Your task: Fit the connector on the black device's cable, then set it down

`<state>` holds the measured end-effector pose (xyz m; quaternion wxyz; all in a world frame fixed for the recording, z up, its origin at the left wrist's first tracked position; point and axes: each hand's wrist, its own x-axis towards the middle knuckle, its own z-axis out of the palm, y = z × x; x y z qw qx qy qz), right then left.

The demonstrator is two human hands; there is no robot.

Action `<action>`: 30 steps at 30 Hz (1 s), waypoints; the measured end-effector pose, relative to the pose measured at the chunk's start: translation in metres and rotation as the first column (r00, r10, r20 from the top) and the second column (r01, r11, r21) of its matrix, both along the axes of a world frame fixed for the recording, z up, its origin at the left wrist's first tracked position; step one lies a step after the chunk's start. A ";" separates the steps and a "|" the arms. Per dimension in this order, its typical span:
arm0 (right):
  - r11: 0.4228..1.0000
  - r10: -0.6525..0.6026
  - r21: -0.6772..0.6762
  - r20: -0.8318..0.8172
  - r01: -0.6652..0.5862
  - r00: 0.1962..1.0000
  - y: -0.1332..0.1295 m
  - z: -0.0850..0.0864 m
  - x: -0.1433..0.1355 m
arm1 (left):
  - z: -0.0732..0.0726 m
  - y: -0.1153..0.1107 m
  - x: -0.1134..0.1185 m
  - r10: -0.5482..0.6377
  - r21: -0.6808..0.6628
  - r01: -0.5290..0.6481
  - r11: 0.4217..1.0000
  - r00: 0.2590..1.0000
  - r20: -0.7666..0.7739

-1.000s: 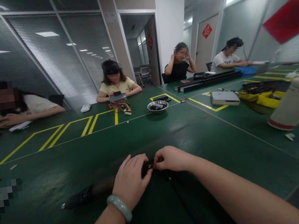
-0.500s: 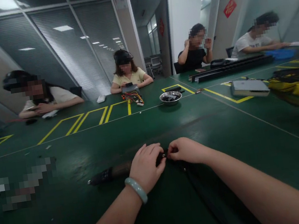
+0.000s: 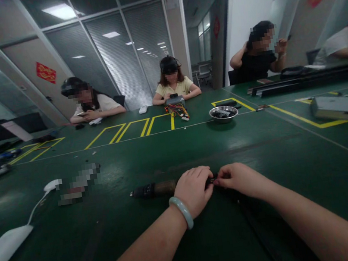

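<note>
I see my left hand bent over the back part of a dark screwdriver, holding it; the screwdriver lies on its side on the green counter, well away from the far edge, with its shiny tip pointing to the left side; a pale green bracelet is round my left wrist. My right hand is just beside the left one, at the back end of the screwdriver; its thumb and finger are pinched narrow, but it is too dark there for me to tell what is between them; a black cord runs below that hand, down to the near side of the counter.

Toward the far edge I see a metal bowl with dark bits in it; left of the bowl are a grey box and some bright wires, in front of a person in a yellow shirt; a flat silver box is on the right side of the counter; a white thing with a thin white cord is on the left side.
</note>
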<state>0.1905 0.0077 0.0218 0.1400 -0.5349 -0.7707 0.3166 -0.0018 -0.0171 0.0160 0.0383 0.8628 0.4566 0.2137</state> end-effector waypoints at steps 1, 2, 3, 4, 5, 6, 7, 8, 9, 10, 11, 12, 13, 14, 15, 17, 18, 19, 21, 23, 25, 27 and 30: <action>1.000 -0.005 0.005 0.003 0.005 1.000 0.000 0.000 0.000 | 0.000 0.000 0.000 0.006 -0.003 -0.006 1.000 1.000 0.001; 1.000 -0.008 0.012 0.003 0.008 1.000 0.000 -0.001 -0.001 | 0.000 0.000 0.000 0.005 -0.006 -0.005 1.000 1.000 -0.002; 1.000 -0.011 0.020 0.000 0.011 1.000 0.000 -0.001 -0.001 | 0.000 0.000 0.000 0.000 -0.009 0.000 1.000 1.000 -0.006; 1.000 -0.014 0.025 -0.004 0.014 1.000 0.000 -0.002 -0.001 | 0.001 0.000 0.000 -0.007 -0.010 0.007 1.000 1.000 -0.010; 1.000 -0.015 0.027 -0.008 0.016 1.000 0.000 -0.002 -0.001 | 0.001 0.000 0.000 -0.012 -0.010 0.012 1.000 1.000 -0.013; 1.000 -0.017 0.024 -0.010 0.018 1.000 -0.001 -0.002 -0.001 | 0.001 0.000 0.000 -0.015 -0.008 0.015 1.000 1.000 -0.013; 1.000 -0.019 0.020 -0.012 0.020 1.000 -0.001 -0.003 -0.001 | 0.001 -0.001 0.000 -0.017 -0.007 0.017 1.000 1.000 -0.014; 1.000 -0.022 0.015 -0.013 0.022 1.000 -0.001 -0.003 -0.001 | 0.001 -0.001 0.000 -0.017 -0.005 0.017 1.000 1.000 -0.013; 1.000 -0.025 0.013 -0.013 0.026 1.000 -0.001 -0.003 -0.001 | 0.001 -0.001 0.000 -0.013 -0.004 0.013 1.000 1.000 -0.011; 0.999 -0.029 0.015 -0.012 0.029 1.000 -0.001 -0.003 -0.001 | 0.000 -0.001 0.000 -0.008 -0.004 0.008 1.000 1.000 -0.008; 0.999 -0.032 0.021 -0.011 0.033 0.999 -0.002 -0.003 -0.001 | 0.000 -0.001 0.001 -0.001 -0.003 0.001 1.000 1.000 -0.006; 0.999 -0.036 0.028 -0.009 0.037 0.999 -0.002 -0.003 -0.001 | 0.000 0.000 0.001 0.007 -0.002 -0.007 1.000 1.000 -0.003; 0.998 -0.043 0.037 -0.006 0.043 0.999 -0.002 -0.003 -0.002 | -0.001 0.000 0.001 0.015 0.000 -0.015 1.000 1.000 0.000; 0.998 -0.049 0.043 -0.002 0.049 0.999 -0.002 -0.003 -0.002 | -0.001 0.000 0.001 0.020 0.004 -0.020 1.000 1.000 0.000; 0.997 -0.054 0.049 0.002 0.054 0.999 -0.002 -0.004 -0.002 | -0.002 0.001 0.000 0.023 0.012 -0.023 1.000 1.000 -0.001; 0.997 -0.056 0.052 0.008 0.056 0.998 -0.002 -0.004 -0.002 | -0.003 0.002 -0.001 0.011 0.039 -0.010 0.999 1.000 -0.012; 0.997 -0.054 0.052 0.008 0.053 0.999 -0.002 -0.005 -0.002 | -0.003 0.003 -0.001 0.000 0.049 0.001 0.999 1.000 -0.018; 0.997 -0.052 0.052 0.008 0.051 0.999 -0.002 -0.005 -0.001 | -0.004 0.004 -0.002 -0.011 0.059 0.012 0.998 1.000 -0.022; 0.997 -0.046 0.056 0.008 0.045 0.999 -0.002 -0.005 -0.001 | -0.004 0.005 -0.003 -0.034 0.059 0.036 0.998 0.999 -0.038; 0.997 -0.040 0.065 0.009 0.039 0.999 -0.001 -0.004 0.000 | -0.004 0.006 -0.003 -0.048 0.055 0.050 0.997 0.998 -0.048; 0.997 -0.032 0.073 0.006 0.032 0.999 -0.001 -0.004 0.000 | -0.004 0.006 -0.003 -0.054 0.048 0.056 0.997 0.997 -0.053; 0.997 -0.025 0.070 0.001 0.025 1.000 -0.001 -0.004 0.000 | -0.003 0.006 -0.003 -0.054 0.043 0.056 0.997 0.997 -0.055; 0.998 -0.016 0.054 -0.015 0.017 1.000 0.000 -0.006 0.001 | -0.003 0.005 -0.003 -0.045 0.046 0.047 0.998 0.998 -0.054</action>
